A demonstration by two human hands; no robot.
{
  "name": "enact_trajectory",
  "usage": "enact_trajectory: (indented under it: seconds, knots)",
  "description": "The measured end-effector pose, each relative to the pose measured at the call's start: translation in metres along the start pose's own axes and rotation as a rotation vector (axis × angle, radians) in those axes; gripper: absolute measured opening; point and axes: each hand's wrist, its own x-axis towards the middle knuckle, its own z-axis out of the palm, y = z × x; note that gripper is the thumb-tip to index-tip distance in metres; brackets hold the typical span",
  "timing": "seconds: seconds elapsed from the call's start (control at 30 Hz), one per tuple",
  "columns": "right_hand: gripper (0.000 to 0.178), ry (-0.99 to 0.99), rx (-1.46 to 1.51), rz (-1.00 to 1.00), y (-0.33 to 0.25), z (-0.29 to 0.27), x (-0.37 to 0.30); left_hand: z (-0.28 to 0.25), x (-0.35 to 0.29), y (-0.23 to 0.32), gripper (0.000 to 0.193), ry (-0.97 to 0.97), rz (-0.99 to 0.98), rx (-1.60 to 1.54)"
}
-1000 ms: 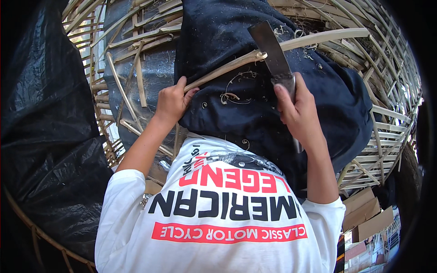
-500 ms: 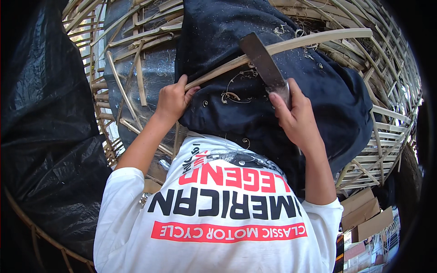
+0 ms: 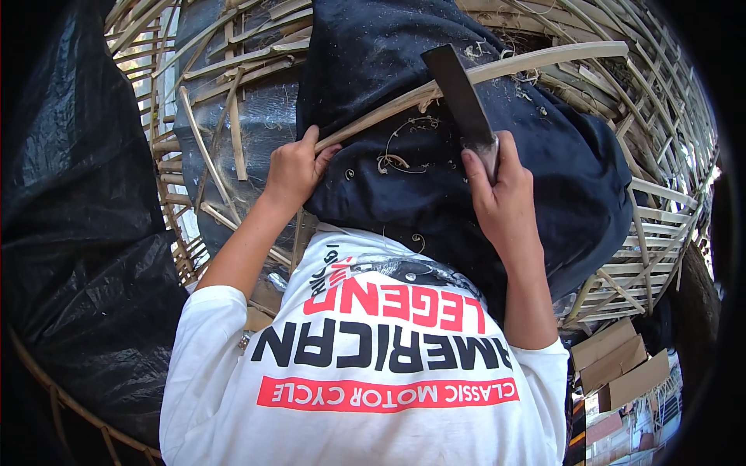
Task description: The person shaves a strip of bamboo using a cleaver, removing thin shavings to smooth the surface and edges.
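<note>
A long, pale strip of split bamboo (image 3: 544, 60) slants across the dark cloth (image 3: 435, 194) over my lap, its far end pointing to the upper right. My left hand (image 3: 295, 167) is closed on the strip's near end, thumb and forefinger pinching it. In my right hand (image 3: 500, 186) is the handle of a broad knife (image 3: 460, 93) with a dark, square-ended blade. That blade lies across the strip about midway along. A raised shaving (image 3: 426, 104) shows on the strip just left of the blade. Thin curled shavings (image 3: 395, 161) lie on the cloth.
Split bamboo pieces (image 3: 238, 132) lie at the upper left over a dark sheet. Woven bamboo lattice (image 3: 660, 210) curves round the right side. A black plastic sheet (image 3: 78, 217) hangs at left, and an open cardboard box (image 3: 610, 357) stands at lower right.
My right hand and the knife have moved slightly right along the strip, and the blade stands more upright. The strip's far end has shifted a little up and left. My left hand keeps its grip.
</note>
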Motion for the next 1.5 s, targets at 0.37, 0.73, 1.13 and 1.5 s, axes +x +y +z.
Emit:
enact_trajectory:
  seconds: [0.37, 0.73, 1.13, 1.5]
  knots:
    - [0.024, -0.014, 0.014, -0.045, -0.002, -0.012, 0.004, -0.007, 0.0, 0.006, 0.038, 0.007, -0.019, -0.013]
    - [0.016, 0.2, 0.401, 0.223, 0.029, -0.066, -0.071, -0.023, 0.002, -0.007, 0.046, -0.048, -0.029, -0.347]
    - [0.016, 0.51, 0.763, 0.115, 0.046, -0.093, -0.129, -0.132, 0.042, 0.039, 0.045, 0.253, 0.217, -0.038]
    - [0.017, 0.466, 0.834, -0.021, 0.033, -0.11, -0.105, -0.213, 0.032, 0.063, 0.036, 0.446, 0.169, 0.4]
